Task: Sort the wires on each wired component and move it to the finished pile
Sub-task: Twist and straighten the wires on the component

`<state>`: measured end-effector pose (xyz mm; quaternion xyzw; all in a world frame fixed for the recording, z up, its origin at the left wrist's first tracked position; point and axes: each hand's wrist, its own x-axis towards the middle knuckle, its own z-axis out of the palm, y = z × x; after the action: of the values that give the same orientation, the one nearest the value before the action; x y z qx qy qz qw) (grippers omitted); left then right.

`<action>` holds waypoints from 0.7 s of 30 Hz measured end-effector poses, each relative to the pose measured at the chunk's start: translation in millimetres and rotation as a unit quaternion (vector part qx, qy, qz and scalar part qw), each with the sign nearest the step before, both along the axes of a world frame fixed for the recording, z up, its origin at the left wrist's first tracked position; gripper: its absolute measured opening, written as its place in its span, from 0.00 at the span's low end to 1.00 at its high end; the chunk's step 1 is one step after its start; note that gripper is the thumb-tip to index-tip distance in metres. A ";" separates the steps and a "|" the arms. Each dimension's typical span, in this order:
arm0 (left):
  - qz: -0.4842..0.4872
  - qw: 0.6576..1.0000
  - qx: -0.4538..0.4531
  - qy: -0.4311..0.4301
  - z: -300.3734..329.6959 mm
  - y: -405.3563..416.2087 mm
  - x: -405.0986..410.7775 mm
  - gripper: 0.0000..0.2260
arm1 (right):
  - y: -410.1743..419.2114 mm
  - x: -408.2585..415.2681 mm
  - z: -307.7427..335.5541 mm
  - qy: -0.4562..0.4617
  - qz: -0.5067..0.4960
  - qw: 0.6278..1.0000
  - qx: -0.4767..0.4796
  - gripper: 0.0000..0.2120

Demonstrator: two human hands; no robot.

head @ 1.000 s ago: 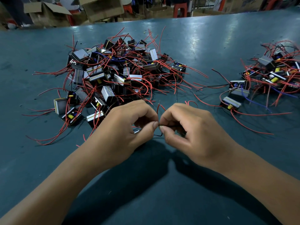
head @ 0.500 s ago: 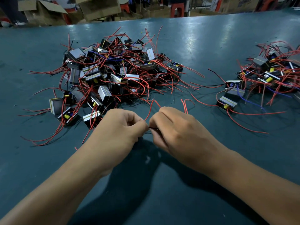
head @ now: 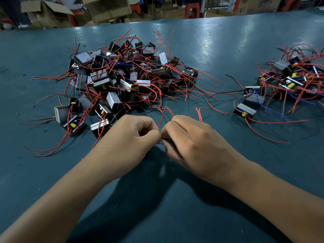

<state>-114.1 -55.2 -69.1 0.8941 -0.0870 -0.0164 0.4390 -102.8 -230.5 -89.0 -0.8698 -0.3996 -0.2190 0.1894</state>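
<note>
Hands together at the near middle of the surface [head: 228, 42]: my left hand [head: 129, 139] and right hand [head: 191, 142] pinch red wires [head: 162, 117] of a hidden component, between the big pile [head: 122, 79] and the finished pile [head: 294, 79].

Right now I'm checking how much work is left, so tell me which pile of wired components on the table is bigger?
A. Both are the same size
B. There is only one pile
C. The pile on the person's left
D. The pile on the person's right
C: the left pile spreads wider and holds clearly more components than the right pile, while both hands, left hand and right hand, pinch wires between them.
</note>
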 end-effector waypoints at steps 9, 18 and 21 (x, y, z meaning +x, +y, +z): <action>0.006 0.998 -0.052 0.022 1.3 -0.9 -2.1 0.09 | -2.6 0.9 1.5 -0.008 -0.004 1.000 0.015 0.06; -0.008 0.999 -0.037 0.008 4.2 -0.1 -3.2 0.09 | -2.6 0.0 1.6 -0.009 0.002 1.000 0.012 0.05; -0.011 0.999 -0.050 0.009 4.4 0.5 -3.0 0.08 | -2.7 -0.5 2.0 -0.009 0.002 1.000 0.012 0.05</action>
<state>-117.1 -54.7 -64.7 0.8700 -0.0937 -0.0255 0.4834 -103.3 -233.2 -86.9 -0.8646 -0.4005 -0.2310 0.1969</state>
